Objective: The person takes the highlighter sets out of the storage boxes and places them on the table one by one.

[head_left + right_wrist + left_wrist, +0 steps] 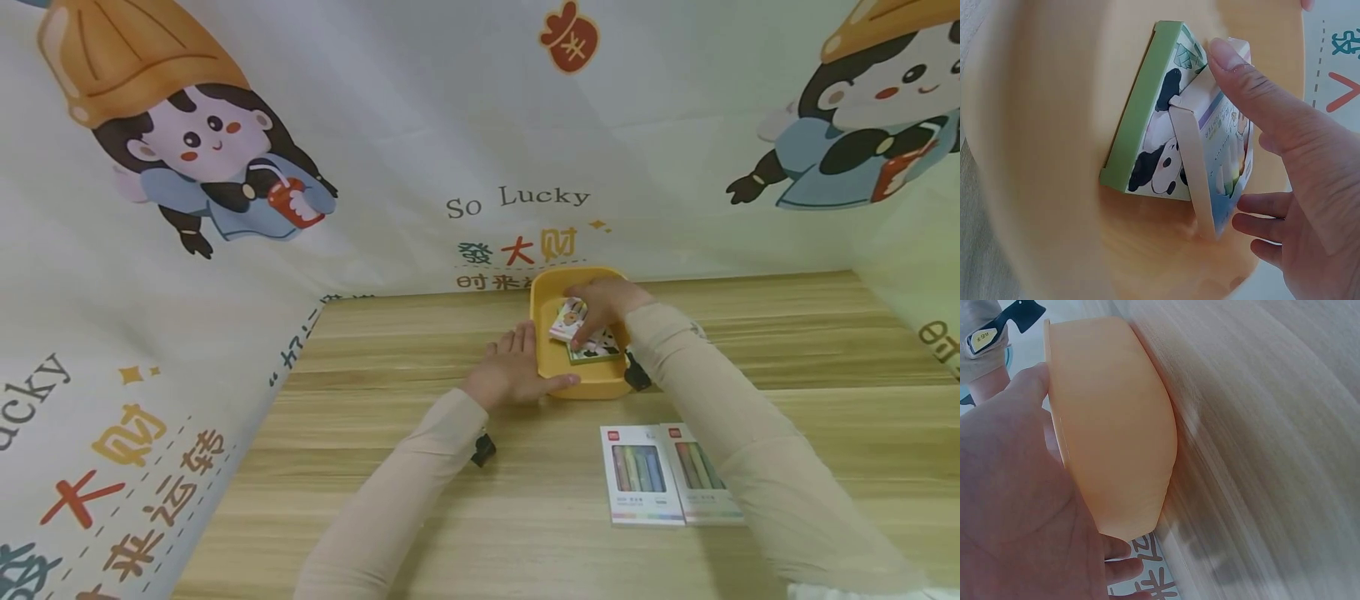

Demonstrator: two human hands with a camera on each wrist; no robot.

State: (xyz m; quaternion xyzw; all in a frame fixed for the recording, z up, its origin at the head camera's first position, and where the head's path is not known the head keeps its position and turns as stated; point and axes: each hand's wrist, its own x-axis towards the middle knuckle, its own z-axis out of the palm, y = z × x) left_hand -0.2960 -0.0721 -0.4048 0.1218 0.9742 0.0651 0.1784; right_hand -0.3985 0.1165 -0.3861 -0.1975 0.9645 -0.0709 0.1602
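Note:
A yellow plastic bin (pixel 592 389) stands on the wooden table near the back cloth. My right hand (pixel 606 302) reaches into it and pinches a small white carton (pixel 1225 147) with colourful pictures, thumb on one edge and fingers on the opposite side. This carton is tilted and overlaps a green-edged box with a panda print (pixel 1141 125), which lies in the bin. On the bin's left side rests my left hand (pixel 512 371), its fingers stretched along the outer wall and its thumb at the rim.
Two white packs of coloured sticks lie side by side in front of the bin: the left pack (pixel 642 475) shows fully, the right pack (pixel 699 467) is partly covered by my right forearm. A printed cloth (pixel 405 150) rises behind the table (pixel 360 358).

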